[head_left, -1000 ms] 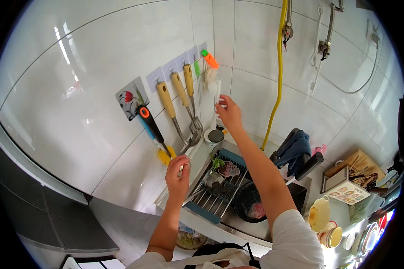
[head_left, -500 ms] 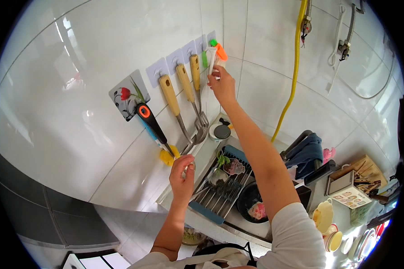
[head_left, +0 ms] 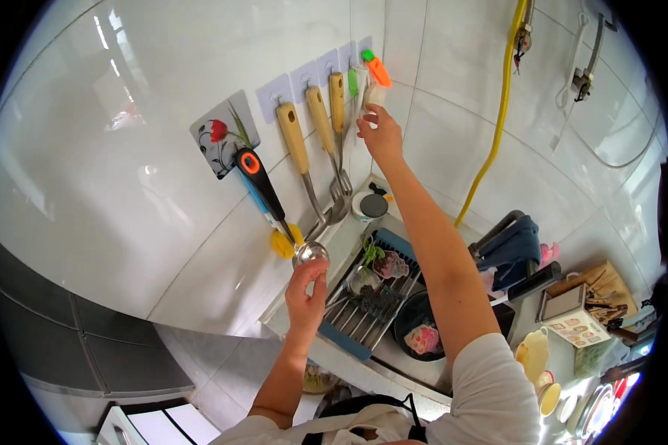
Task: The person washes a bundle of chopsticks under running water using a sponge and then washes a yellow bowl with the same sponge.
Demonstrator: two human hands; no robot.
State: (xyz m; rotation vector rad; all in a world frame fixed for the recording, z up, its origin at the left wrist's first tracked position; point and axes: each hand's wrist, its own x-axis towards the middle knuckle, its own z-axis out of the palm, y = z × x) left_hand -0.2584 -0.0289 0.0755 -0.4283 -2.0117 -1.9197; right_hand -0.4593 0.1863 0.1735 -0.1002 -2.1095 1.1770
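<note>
My right hand (head_left: 382, 136) is raised by the wall corner, thumb and fingertips apart, just below a hanging cluster. That cluster has a white tool (head_left: 362, 85), a green-handled tool (head_left: 352, 83) and an orange piece with a green tip (head_left: 377, 70). Lower and to the left, my left hand (head_left: 305, 289) has thumb and fingers pinched together beside a ladle's steel bowl (head_left: 310, 253). Whether anything sits in that pinch is hidden. The ladle's black handle (head_left: 260, 182) hangs over a flower-patterned hook plate (head_left: 219, 137). Wooden-handled utensils (head_left: 292, 137) hang between my hands.
Below lie a dish rack (head_left: 356, 326) with blue-grey ends and a dark pan (head_left: 417, 326) holding a pink piece. A lidded jar (head_left: 369, 205) stands in the corner. A yellow hose (head_left: 490, 133) runs down the wall. Utensil box (head_left: 579, 319) and yellow bowls (head_left: 533, 356) stand right.
My right hand has come away from the white tool, which now hangs above the fingertips. The ladle's bowl shows above my left fingers, where the hand covered it before. The view has shifted slightly.
</note>
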